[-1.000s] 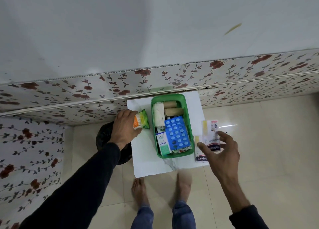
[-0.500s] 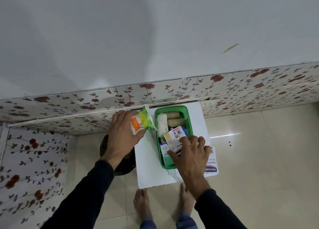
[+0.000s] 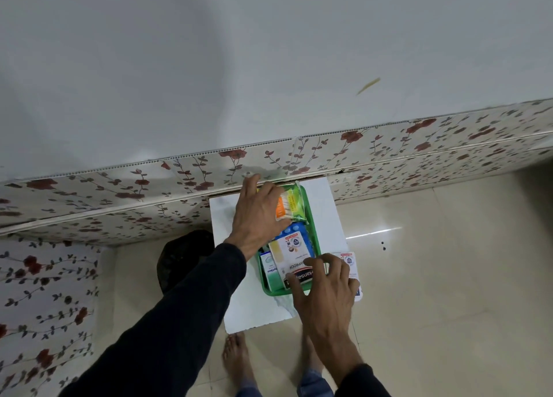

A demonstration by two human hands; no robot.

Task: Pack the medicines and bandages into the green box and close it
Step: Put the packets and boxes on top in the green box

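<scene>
Head view is showing a person leaning over a small white worktop (image 3: 239, 301) set against a flowered wall panel, packing a green box (image 3: 314, 241) that is lying with its long axis running away from the person toward the wall. The left hand (image 3: 257, 217) is holding a green-and-orange packet (image 3: 291, 205) over the far end of the box, fingers curled round the packet's left edge. The packet is looking soft and crinkly, likely very light and apt to slide in its glossy wrap, so a pinch along a sealed edge seems the safest hold. The right hand (image 3: 326, 289) is hovering with fingers spread at the near end, fingertips resting on a flat plaster carton (image 3: 294, 259) that is lying on top of the other contents, its long axis along the box and its printed end pointing toward the person. The carton is appearing stiff but thin-walled and light, probably best taken by its long side edges. A second small carton (image 3: 348, 262) is sitting on the worktop just beside the box's right wall, partly under the right hand. A blue blister sheet (image 3: 299, 230) and a teal-and-white carton (image 3: 269, 272) are already lying inside. No lid is showing in view, so closing appears some way off
</scene>
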